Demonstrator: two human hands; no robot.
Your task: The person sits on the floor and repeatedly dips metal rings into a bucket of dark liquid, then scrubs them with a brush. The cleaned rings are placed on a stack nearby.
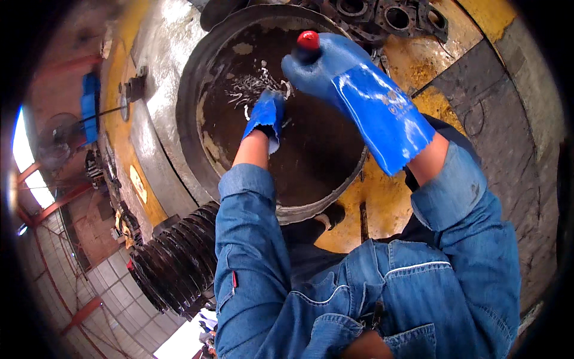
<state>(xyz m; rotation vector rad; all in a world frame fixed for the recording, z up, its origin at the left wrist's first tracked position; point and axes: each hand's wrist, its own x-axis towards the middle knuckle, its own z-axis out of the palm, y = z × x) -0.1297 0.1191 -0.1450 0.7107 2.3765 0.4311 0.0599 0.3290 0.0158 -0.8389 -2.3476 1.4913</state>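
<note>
A wide round metal basin [190, 119] stands in front of me, holding dark brown liquid [317, 158]. My left hand [266, 116], in a blue rubber glove, reaches down to the liquid left of the middle; its fingers are hidden. Pale ripples or froth show around it. Over the far right of the basin, my right hand [335, 66] wears a matching long glove. Its fingers wrap around a handle with a red end [308, 40] and a dark collar; the tool's lower part is hidden behind the hand.
Greasy metal parts with round holes [397, 18] lie beyond the basin at the right. A black ribbed cylindrical part [176, 257] is near my left arm. Yellow, oil-stained floor [371, 212] borders a dark grey surface [496, 137] on the right. A fan [60, 140] stands far left.
</note>
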